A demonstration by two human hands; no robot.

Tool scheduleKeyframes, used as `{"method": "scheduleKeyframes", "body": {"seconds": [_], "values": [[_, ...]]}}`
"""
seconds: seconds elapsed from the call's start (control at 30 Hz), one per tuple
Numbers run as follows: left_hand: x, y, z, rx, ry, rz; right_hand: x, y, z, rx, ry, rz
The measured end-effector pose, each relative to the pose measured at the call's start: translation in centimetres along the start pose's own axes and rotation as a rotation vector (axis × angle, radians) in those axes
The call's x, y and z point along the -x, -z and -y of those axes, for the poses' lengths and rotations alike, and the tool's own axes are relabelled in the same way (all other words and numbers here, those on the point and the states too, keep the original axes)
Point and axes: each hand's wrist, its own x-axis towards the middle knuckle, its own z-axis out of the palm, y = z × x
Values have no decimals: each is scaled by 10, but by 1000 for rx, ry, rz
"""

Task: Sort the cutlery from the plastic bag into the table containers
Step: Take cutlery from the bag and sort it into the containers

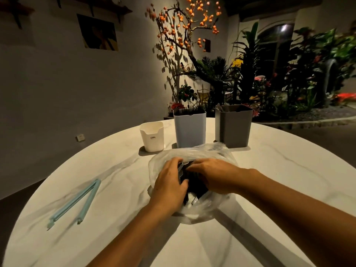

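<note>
Cutlery [185,170] is being gripped in the bag [192,151] on the table [269,170] by the left hand [169,185]; the right hand [217,174], fingers hidden, is being pressed beside it.

Three containers, white [152,136], blue [189,129] and grey [233,126], stand in a row at frame centre behind the plastic bag [192,153]. An open clip [77,202] occupies the lower left. Bare table [289,170] lies to the right.
</note>
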Motion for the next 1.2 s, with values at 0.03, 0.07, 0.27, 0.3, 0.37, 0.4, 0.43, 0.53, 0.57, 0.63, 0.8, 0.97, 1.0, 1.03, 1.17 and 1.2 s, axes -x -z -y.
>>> {"method": "scheduleKeyframes", "body": {"seconds": [0.03,0.07,0.27,0.3,0.37,0.4,0.43,0.53,0.57,0.63,0.8,0.97,1.0,1.03,1.17,1.2], "values": [[0,-3,2,45,15,-54,-1,-3,3,-25,10,-22],[1,-2,4,84,19,-107,-1,-5,7,-9,25,-21],[-5,3,11,108,-74,-147,-2,-17,6,83,34,-13],[-6,3,12,98,-104,-132,-2,-16,4,110,45,-24],[-9,3,15,88,-144,-125,1,-15,-1,141,76,-54],[-9,1,16,92,-148,-123,2,-18,-2,148,90,-61],[-9,0,15,96,-145,-120,2,-21,-2,152,100,-62],[-4,-4,16,109,-123,-114,0,-31,3,136,94,-46],[-3,-4,16,117,-107,-118,-2,-33,5,121,91,-44],[0,-2,15,152,-66,-127,-5,-38,8,101,85,-65],[6,7,11,214,3,-172,3,-37,12,43,120,-205],[8,9,12,202,43,-159,17,-31,11,168,217,-331],[8,9,12,197,46,-152,18,-31,10,168,225,-352],[8,9,12,193,44,-148,18,-31,10,164,233,-352],[8,10,12,156,11,-162,15,-31,5,137,219,-307],[8,11,12,150,4,-167,15,-31,3,142,222,-313]]}}
